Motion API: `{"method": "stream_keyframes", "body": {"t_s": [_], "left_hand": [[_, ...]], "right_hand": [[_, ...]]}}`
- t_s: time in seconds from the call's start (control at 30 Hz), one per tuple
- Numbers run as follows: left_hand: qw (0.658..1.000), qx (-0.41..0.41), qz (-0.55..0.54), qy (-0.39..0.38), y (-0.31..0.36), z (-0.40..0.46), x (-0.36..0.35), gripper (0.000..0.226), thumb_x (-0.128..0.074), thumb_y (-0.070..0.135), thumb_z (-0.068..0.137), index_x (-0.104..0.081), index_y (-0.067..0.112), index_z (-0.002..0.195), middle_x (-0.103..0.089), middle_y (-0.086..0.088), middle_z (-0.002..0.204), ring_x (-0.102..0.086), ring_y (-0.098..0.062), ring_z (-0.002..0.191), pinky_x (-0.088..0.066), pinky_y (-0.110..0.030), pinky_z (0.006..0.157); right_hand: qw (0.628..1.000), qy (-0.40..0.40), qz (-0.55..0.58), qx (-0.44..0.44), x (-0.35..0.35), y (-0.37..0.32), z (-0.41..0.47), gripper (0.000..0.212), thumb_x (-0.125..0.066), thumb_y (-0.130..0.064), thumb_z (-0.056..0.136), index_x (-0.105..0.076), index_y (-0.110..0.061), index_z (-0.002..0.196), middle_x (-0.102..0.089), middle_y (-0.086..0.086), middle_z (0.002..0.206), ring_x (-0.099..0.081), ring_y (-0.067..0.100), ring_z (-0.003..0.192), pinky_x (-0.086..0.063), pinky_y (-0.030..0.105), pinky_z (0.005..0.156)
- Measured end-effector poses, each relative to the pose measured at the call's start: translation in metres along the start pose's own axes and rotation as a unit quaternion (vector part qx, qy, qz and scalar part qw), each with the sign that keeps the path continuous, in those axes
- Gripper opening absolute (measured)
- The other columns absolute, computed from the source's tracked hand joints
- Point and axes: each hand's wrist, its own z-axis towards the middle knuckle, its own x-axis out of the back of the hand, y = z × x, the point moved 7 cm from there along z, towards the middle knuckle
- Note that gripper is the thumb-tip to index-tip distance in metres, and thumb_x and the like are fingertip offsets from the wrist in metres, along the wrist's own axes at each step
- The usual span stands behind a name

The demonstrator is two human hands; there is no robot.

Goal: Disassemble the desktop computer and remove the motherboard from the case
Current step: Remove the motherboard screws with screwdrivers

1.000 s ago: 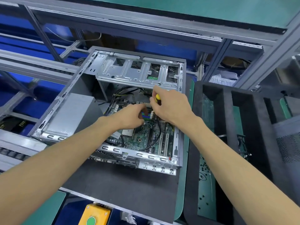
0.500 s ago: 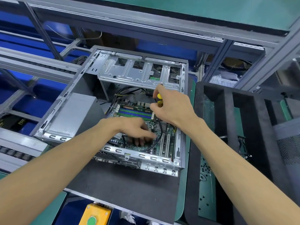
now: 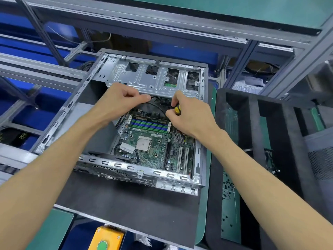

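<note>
yellow button box, black foam tray, green mat

Motherboard green, memory slots striped blue and green. Case bare silver. Screwdriver handle yellow and black. Near box orange, button green. Foam tray black.

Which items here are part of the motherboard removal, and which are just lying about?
In use: case, motherboard, black cable pinched by left hand, yellow-handled screwdriver in right hand.
Lying about: foam tray, yellow button box, loose screws.
</note>
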Motion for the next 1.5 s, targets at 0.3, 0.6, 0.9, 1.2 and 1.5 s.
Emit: {"method": "stream_keyframes", "body": {"t_s": [0.3,0.6,0.9,1.2,1.5], "left_hand": [[0.993,0.007,-0.120,-0.008,0.011,0.001,0.005,0.046,-0.065,0.024,0.079,-0.033,0.017,0.048,-0.022,-0.006,0.058,-0.017,-0.019,0.055,-0.033,-0.010,0.048],[0.968,0.047,-0.009,-0.245,-0.007,-0.013,-0.025,0.048,-0.064,0.034,0.075,-0.029,0.019,0.046,-0.022,-0.002,0.050,-0.020,-0.017,0.049,-0.033,-0.014,0.051],[0.921,0.048,0.234,-0.307,-0.030,-0.021,-0.064,0.037,-0.064,0.011,0.088,-0.053,0.034,0.115,-0.060,0.004,0.107,-0.064,-0.016,0.087,-0.055,-0.037,0.081],[0.901,-0.010,0.344,-0.266,-0.032,-0.006,-0.103,0.031,-0.033,0.032,0.102,-0.061,0.024,0.113,-0.063,-0.008,0.118,-0.055,-0.018,0.092,-0.048,-0.037,0.082],[0.883,-0.081,0.451,-0.106,-0.031,0.009,-0.082,0.026,-0.072,0.027,0.077,-0.055,0.028,0.096,-0.036,-0.002,0.102,-0.045,-0.028,0.106,-0.038,-0.039,0.084]], "right_hand": [[0.962,0.099,0.250,-0.053,0.017,0.013,-0.005,0.012,-0.054,-0.030,0.097,-0.050,-0.020,0.094,-0.052,-0.004,0.056,-0.044,0.010,0.046,-0.032,0.021,0.042],[0.952,0.115,0.279,-0.059,0.015,0.016,-0.005,0.011,-0.055,-0.029,0.098,-0.051,-0.021,0.092,-0.055,-0.022,0.061,-0.049,0.004,0.051,-0.034,0.012,0.046],[0.952,0.151,0.254,-0.074,0.022,0.019,-0.010,0.010,-0.052,-0.030,0.097,-0.051,-0.021,0.093,-0.051,-0.009,0.058,-0.047,0.009,0.053,-0.033,0.017,0.047],[0.978,0.140,0.119,-0.095,0.027,0.011,-0.015,0.015,-0.054,-0.037,0.090,-0.048,-0.024,0.084,-0.051,-0.006,0.072,-0.047,0.019,0.074,-0.033,0.034,0.063],[0.979,0.147,0.090,-0.109,0.030,0.010,-0.017,0.022,-0.060,-0.033,0.086,-0.049,-0.017,0.075,-0.043,-0.004,0.064,-0.041,0.024,0.075,-0.033,0.034,0.067]]}}
